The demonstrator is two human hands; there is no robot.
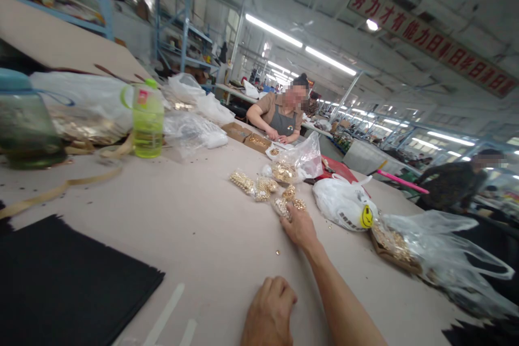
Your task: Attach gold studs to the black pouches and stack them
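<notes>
My right hand [300, 225] is stretched forward over the table, its fingers closed on a small clear bag of gold-coloured metal pieces [279, 206]. Just beyond the fingertips are more gold pieces [289, 192]. Two packs sit to the left: one with gold pieces in neat rows [242, 181], and another filled bag [264, 188] touching it. Nearer to me, my left hand [270, 308] rests on the tabletop with its fingers curled under; whatever it may hold is hidden. One loose gold piece [278, 252] lies between my two hands.
A stack of black fabric [77, 281] covers the near left. A green-yellow bottle [148, 121] and a large jar [28, 124] stand behind it. White plastic bags [340, 203] and a carton of gold pieces [393, 243] line the right. Across the table a co-worker [284, 111] handles small items.
</notes>
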